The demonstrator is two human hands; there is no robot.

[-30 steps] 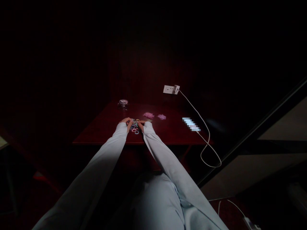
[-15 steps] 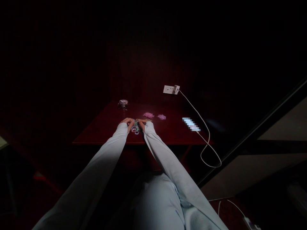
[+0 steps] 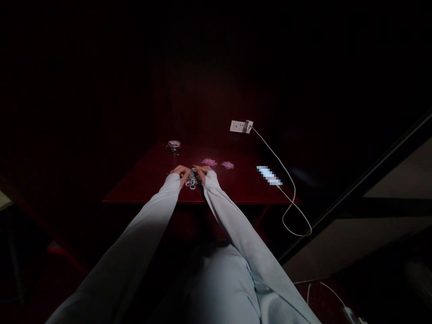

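Observation:
A pile of small coloured rings [image 3: 192,186], which look like elastic hair ties, lies near the front edge of the dark red table [image 3: 135,189]. At its left side is my left hand [image 3: 179,171], fingers curled in and touching the pile. My right hand [image 3: 203,172] bends over the pile from the right, its fingertips drawn together near a yellowish ring. What either hand pinches is too small and dark to make out. Just beyond my right hand sit a pink heap of bands [image 3: 209,162] and a purple heap of bands [image 3: 227,165].
A clear round jar [image 3: 174,146] with a pale lid stands at the back left. On the right lies a blurred-out phone [image 3: 269,175], its white cable [image 3: 278,158] running to a charger in the wall socket [image 3: 239,126] and looping past the table edge.
My right hand's fingers, stretched out flatter before, have bent and drawn together over the pile. My left hand has hardly moved. The heaps and jar stay in place.

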